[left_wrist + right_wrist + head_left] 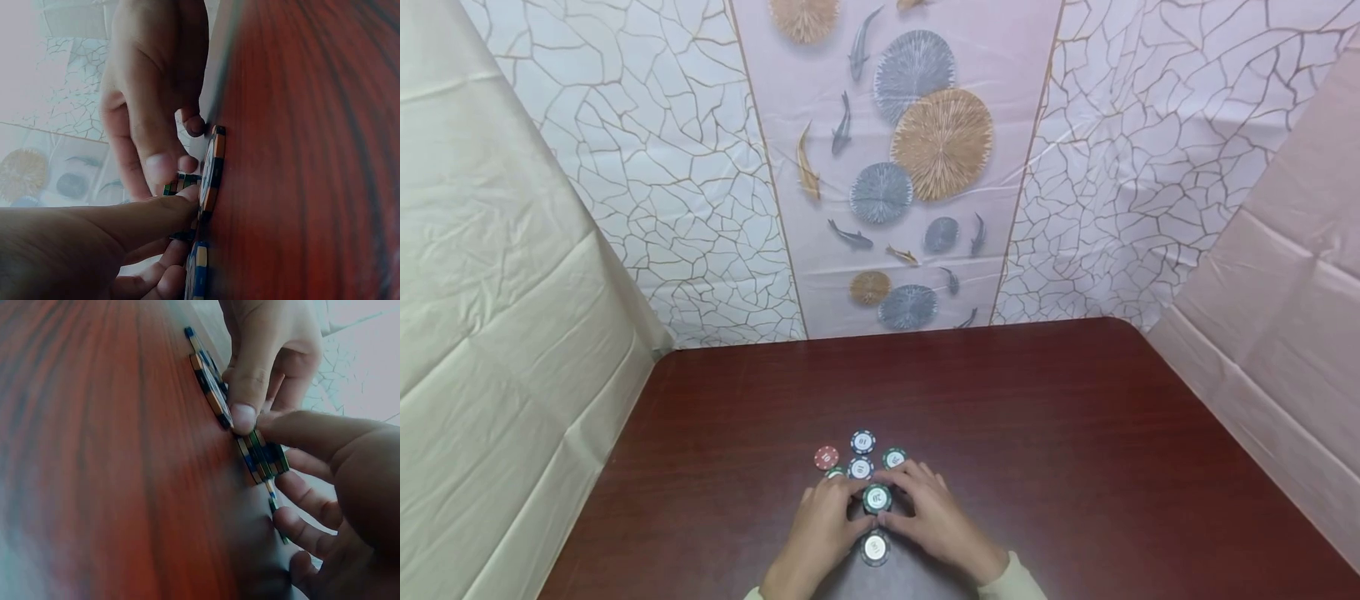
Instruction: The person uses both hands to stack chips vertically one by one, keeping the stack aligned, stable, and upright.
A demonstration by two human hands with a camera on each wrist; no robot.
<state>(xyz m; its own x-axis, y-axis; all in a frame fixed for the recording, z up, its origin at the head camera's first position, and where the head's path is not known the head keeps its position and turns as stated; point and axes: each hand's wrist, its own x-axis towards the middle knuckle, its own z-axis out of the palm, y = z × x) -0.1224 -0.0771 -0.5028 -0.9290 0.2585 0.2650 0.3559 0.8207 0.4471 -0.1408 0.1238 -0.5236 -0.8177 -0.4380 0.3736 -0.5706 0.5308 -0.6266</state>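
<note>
A short stack of poker chips (pixel 877 498), topped by a green-edged one marked 20, stands between both hands on the table. From the left, my left hand (pixel 822 521) curls thumb and index finger about the stack. My right hand (pixel 934 517) grips it from the opposite side, its thumb close to the left thumb. Layered green, dark and pale edges of the stack (pixel 259 456) show in the right wrist view. Just on the near side lies a dark-edged chip (pixel 875 547), also seen edge-on as a chip (pixel 212 172) in the left wrist view.
Beyond the fingers lie a red chip (pixel 827 457), two dark blue-edged chips marked 10, one farther (pixel 862 442) and one nearer (pixel 861 468), and green-edged chips to the right (pixel 894 458) and left (pixel 835 472). The dark red wooden table (pixel 1075 433) meets patterned cloth (pixel 887 275) behind.
</note>
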